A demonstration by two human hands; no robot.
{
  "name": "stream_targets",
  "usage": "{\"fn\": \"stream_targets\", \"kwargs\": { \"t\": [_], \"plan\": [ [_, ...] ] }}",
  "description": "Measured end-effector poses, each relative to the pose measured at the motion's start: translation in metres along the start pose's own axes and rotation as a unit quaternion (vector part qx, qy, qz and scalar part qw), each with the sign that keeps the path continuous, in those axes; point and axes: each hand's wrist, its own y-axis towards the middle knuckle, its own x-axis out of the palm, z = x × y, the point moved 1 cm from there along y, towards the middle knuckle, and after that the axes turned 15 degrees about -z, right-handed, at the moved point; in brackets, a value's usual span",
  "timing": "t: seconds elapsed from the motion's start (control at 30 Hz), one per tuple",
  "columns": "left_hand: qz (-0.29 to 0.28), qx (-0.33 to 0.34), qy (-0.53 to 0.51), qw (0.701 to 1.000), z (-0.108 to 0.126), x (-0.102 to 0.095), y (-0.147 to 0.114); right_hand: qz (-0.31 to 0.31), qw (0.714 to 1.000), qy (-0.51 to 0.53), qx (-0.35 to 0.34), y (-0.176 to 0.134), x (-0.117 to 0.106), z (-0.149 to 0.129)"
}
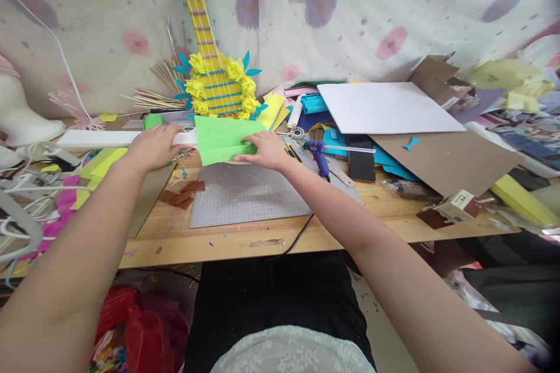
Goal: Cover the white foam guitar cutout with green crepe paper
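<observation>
My left hand [155,145] is closed around a long white strip [96,139] that lies sideways over the table. Its right end runs under a sheet of bright green paper [221,137]. My right hand [266,150] holds the green paper near its right end, thumb low and fingers on top. Below the paper's lower edge a thin pale rim shows; what is beneath is mostly hidden. Just behind stands a yellow paper guitar [205,35] with strings, yellow flowers and blue leaves. A grey cutting mat [254,195] lies in front of the green sheet.
Right of my right hand lie a blue glue gun [319,157] with its cable, a black phone [361,158] and a white board [389,107] on brown cardboard [446,157]. Brown paper scraps [182,194] lie near the mat. White cables [26,192] crowd the left.
</observation>
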Motion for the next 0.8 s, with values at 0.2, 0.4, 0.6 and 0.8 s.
{"fn": "stream_targets", "kwargs": {
  "t": [0.2, 0.4, 0.6, 0.8],
  "plan": [
    [-0.013, -0.003, -0.006, 1.0, 0.008, -0.009, 0.004, 0.031, 0.99, -0.136, -0.026, -0.012, 0.019, -0.003],
    [-0.034, -0.011, -0.037, 0.999, 0.01, -0.018, 0.007, 0.018, 0.995, -0.089, 0.05, -0.006, 0.036, -0.007],
    [0.063, 0.009, 0.004, 0.998, 0.016, -0.043, 0.012, 0.084, 0.991, 0.005, 0.1, 0.001, 0.031, 0.003],
    [0.305, 0.037, -0.011, 0.952, 0.04, -0.082, -0.013, 0.162, 0.956, 0.181, 0.162, 0.011, 0.005, 0.017]
  ]
}}
